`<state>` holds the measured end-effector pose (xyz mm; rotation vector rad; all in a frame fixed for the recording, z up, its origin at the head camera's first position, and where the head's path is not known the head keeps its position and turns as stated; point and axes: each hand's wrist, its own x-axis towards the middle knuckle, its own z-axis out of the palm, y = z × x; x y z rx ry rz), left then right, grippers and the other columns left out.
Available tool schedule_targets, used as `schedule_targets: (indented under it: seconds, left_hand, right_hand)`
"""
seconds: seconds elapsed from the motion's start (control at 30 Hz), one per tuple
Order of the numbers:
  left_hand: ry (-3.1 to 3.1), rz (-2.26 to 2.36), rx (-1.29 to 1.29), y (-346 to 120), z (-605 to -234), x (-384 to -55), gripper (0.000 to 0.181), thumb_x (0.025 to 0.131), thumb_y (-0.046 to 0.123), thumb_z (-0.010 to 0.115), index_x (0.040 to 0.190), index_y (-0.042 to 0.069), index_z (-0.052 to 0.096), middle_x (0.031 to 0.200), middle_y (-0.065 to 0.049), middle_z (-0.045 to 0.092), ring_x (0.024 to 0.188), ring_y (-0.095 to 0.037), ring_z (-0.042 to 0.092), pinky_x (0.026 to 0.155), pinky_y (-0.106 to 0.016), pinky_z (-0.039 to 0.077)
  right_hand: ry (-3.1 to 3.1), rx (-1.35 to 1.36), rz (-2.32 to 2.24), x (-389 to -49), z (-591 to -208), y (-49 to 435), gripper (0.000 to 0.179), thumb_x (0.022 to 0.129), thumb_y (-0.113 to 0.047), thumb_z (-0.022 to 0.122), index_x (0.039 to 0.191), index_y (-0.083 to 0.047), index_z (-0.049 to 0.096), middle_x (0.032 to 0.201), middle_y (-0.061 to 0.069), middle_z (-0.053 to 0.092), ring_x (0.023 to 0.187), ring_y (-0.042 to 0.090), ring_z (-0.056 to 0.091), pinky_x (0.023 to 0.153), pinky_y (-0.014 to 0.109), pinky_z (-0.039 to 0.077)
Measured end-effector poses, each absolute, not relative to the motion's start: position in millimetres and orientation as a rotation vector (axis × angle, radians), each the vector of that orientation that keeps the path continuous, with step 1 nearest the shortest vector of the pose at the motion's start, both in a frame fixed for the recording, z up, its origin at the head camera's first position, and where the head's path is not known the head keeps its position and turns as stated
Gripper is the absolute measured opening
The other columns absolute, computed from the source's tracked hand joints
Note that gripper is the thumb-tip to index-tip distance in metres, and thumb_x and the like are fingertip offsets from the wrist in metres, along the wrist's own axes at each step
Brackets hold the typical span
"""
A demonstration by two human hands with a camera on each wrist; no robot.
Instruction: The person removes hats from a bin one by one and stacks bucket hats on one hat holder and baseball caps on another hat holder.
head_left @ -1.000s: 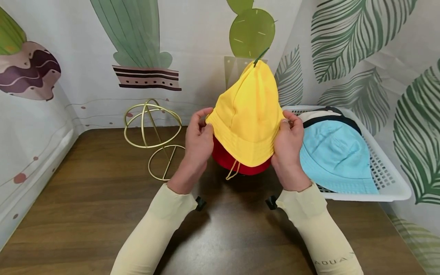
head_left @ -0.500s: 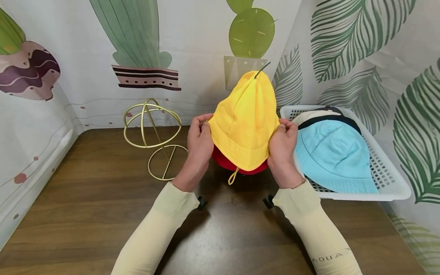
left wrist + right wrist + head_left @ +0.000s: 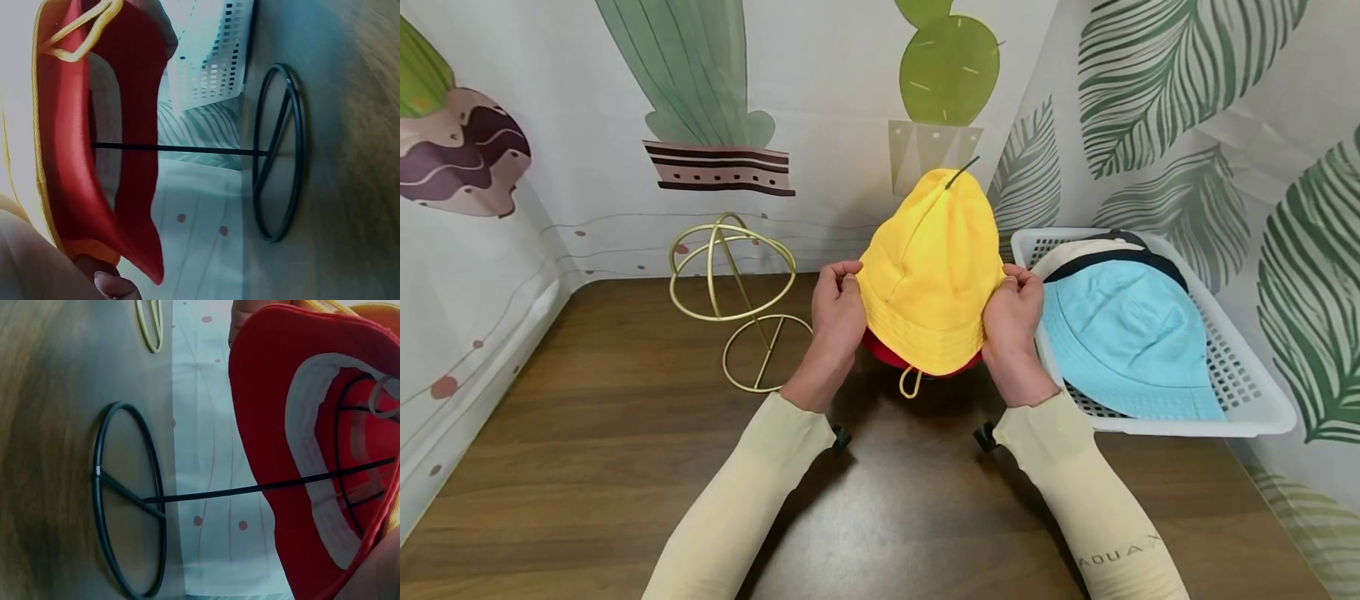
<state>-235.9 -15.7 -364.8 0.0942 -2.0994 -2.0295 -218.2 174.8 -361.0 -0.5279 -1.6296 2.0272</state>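
Near the back left corner of the bench stands a gold wire stand. Next, the left hand pinches the left side of a yellow hat's brim. This hat sits over a red hat on a black stand, toward the bench's back edge. The right hand pinches the brim's opposite side. By the bench's right edge, a white basket holds a light blue hat.

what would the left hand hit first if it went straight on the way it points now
The yellow hat, whose brim the left hand pinches at its side. The red hat underneath probably comes next, though depth along that line is unclear.
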Motion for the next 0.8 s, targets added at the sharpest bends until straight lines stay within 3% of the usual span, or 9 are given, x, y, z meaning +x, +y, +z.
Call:
schedule_targets:
  seconds: [0.33, 0.63, 0.8]
  left_hand:
    - [-2.221, -2.021, 0.158, -19, -375, -242, 0.022, 0.111, 0.010, 0.045, 0.124, 0.002, 0.061, 0.110, -0.010, 0.054, 0.101, -0.024, 0.052, 0.087, -0.032, 0.043]
    - [-2.233, -2.035, 0.135, -20, -380, -244, 0.021, 0.112, 0.010, 0.044, 0.124, 0.003, 0.060, 0.109, -0.009, 0.053, 0.099, -0.024, 0.053, 0.086, -0.032, 0.043]
    - [-2.238, -2.018, 0.152, -20, -381, -245, 0.020, 0.112, 0.011, 0.045, 0.123, 0.003, 0.061, 0.109, -0.009, 0.054, 0.098, -0.024, 0.053, 0.085, -0.032, 0.043]
  right_hand:
    - [-1.700, -0.534, 2.039, -222, -373, 174, 0.026, 0.113, -0.011, 0.034, 0.132, 0.000, 0.049, 0.125, 0.009, 0.052, 0.097, 0.020, 0.060, 0.088, 0.029, 0.050]
    - [-1.682, -0.528, 2.048, -221, -375, 173, 0.025, 0.112, -0.009, 0.033, 0.130, 0.000, 0.048, 0.123, 0.007, 0.050, 0.098, 0.020, 0.059, 0.088, 0.028, 0.050]
    - [-1.688, -0.494, 2.024, -220, -377, 173, 0.022, 0.115, -0.018, 0.038, 0.125, -0.002, 0.048, 0.117, 0.004, 0.050, 0.094, 0.018, 0.058, 0.086, 0.028, 0.048]
